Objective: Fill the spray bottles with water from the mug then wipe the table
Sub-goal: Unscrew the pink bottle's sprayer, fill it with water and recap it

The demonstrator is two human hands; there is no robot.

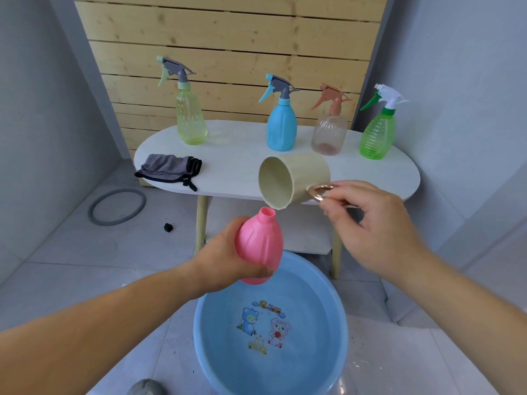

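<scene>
Pink bottle (pixel 261 246), uncapped, sits at the frame's centre, tilted a little, over the blue basin (pixel 211 352) of water at the bottom. The left hand (pixel 228 258) wraps its belly from below. It looks like thin, light plastic that probably dents if squeezed, turns slick when wet and grows heavier as it fills, so a low, full grip round the widest part suits it. Just above its narrow neck, the beige mug (pixel 293 181) lies tipped over; the right hand (pixel 368 220) pinches its small ring handle, a hold that may let it swivel. Beyond, on the white table (pixel 370 172), lie a grey cloth (pixel 169 168) and four capped spray bottles (pixel 281 126).
</scene>
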